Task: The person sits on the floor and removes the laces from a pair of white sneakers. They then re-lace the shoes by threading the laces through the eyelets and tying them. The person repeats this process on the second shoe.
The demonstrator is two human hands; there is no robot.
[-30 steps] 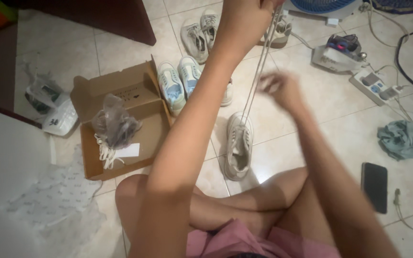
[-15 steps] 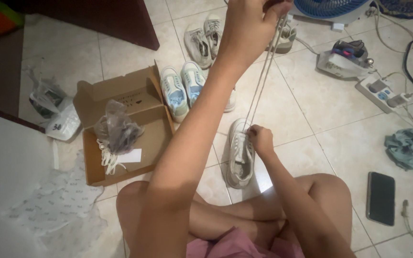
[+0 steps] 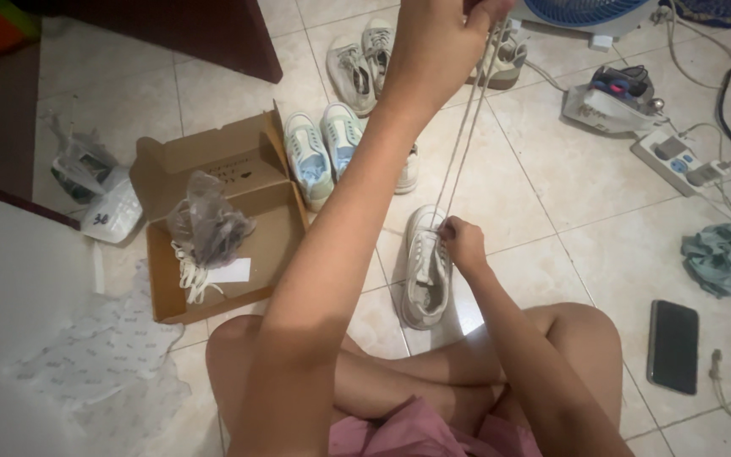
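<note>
— Two strands of the white shoelace (image 3: 465, 135) run up from the grey-white sneaker (image 3: 425, 267) on the tile floor (image 3: 552, 186) in front of our crossed legs. Where do we have them?

— Our left hand (image 3: 437, 46) is raised high and closed around the upper ends of both strands, holding them taut. Our right hand (image 3: 464, 244) is down at the shoe's eyelets, fingertips pinched on the lace where it leaves the upper.

— So how do we do this well?

— We judge it best to keep both strands even in length, so the left hand should hold them together at one height. The right hand ought to press the shoe down while it pinches, or the sneaker will lift off the floor under the pull.

— Anything close enough to get in our way?

— Hardly. The pair of pale blue-green sneakers (image 3: 323, 152) sits just beyond the shoe, and the open cardboard box (image 3: 272, 245) with spare laces lies to our left. The dark phone (image 3: 673, 345) and the crumpled green cloth (image 3: 721, 258) lie well apart on our right.

— Then we pull straight up, not sideways, so that the lace seats flat across the tongue.
</note>
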